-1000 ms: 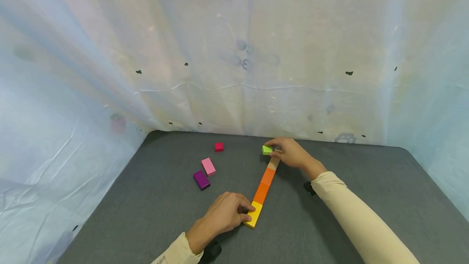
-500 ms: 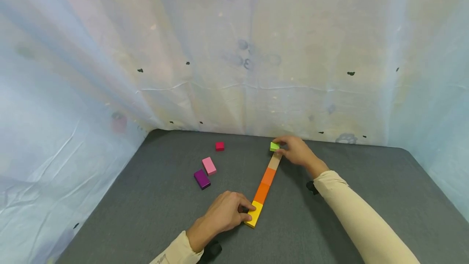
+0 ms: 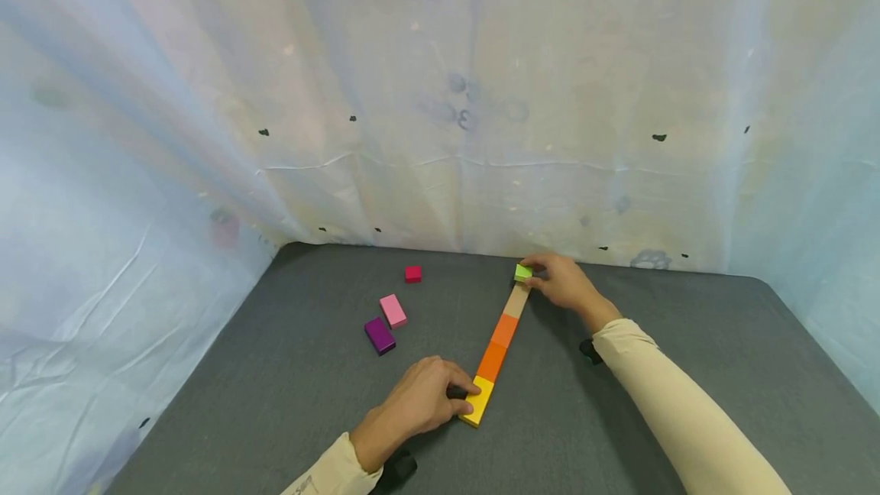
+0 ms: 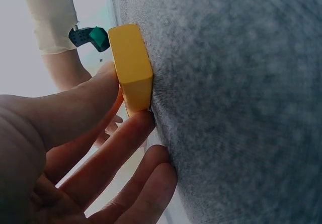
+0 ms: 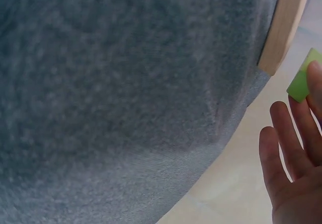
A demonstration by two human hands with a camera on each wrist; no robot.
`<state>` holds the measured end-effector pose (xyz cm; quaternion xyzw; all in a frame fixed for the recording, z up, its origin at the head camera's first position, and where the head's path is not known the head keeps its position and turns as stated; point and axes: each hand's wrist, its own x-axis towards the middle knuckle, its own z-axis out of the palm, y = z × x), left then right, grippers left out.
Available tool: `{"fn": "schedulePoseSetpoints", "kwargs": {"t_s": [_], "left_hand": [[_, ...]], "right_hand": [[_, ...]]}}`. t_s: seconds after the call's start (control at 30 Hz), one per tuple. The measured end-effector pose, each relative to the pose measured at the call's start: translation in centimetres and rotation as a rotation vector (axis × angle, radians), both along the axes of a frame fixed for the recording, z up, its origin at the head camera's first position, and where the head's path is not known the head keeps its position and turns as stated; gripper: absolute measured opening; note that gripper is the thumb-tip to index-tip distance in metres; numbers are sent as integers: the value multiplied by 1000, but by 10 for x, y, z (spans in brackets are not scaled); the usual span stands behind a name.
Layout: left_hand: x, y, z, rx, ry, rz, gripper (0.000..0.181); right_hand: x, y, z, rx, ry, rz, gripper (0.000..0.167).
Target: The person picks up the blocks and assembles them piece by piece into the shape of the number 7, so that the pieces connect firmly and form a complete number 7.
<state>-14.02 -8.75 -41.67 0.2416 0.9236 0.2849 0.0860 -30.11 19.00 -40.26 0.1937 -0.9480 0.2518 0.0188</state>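
Note:
A row of blocks runs away from me: a yellow block (image 3: pixel 480 403) nearest, then an orange block (image 3: pixel 491 362), a second orange block (image 3: pixel 505 330) and a plain wooden block (image 3: pixel 517 300) farthest. My left hand (image 3: pixel 421 397) holds the yellow block by its near part; in the left wrist view the thumb lies against the yellow block (image 4: pixel 130 53) and a finger touches its end. My right hand (image 3: pixel 565 283) pinches a light green block (image 3: pixel 523 272) at the row's far end. The right wrist view shows the green block (image 5: pixel 300 83) apart from the wooden block (image 5: pixel 283 30).
Left of the row lie a purple block (image 3: pixel 380 336), a pink block (image 3: pixel 393 311) and a red block (image 3: pixel 412 274). They rest on a dark grey table (image 3: pixel 289 388). A pale patterned curtain (image 3: pixel 550 98) hangs behind the table's far edge and along its sides.
My right hand has carried the green block to the right, from left of the row to the wooden block's far end. The left hand stays at the yellow block.

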Motion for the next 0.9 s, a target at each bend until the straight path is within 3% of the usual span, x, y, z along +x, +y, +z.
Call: {"fn": "schedulePoseSetpoints", "kwargs": {"t_s": [0.9], "left_hand": [[1, 0, 1, 2, 3, -6, 23]], "right_hand": [[-11, 8, -9, -2, -52, -49, 39]]}}
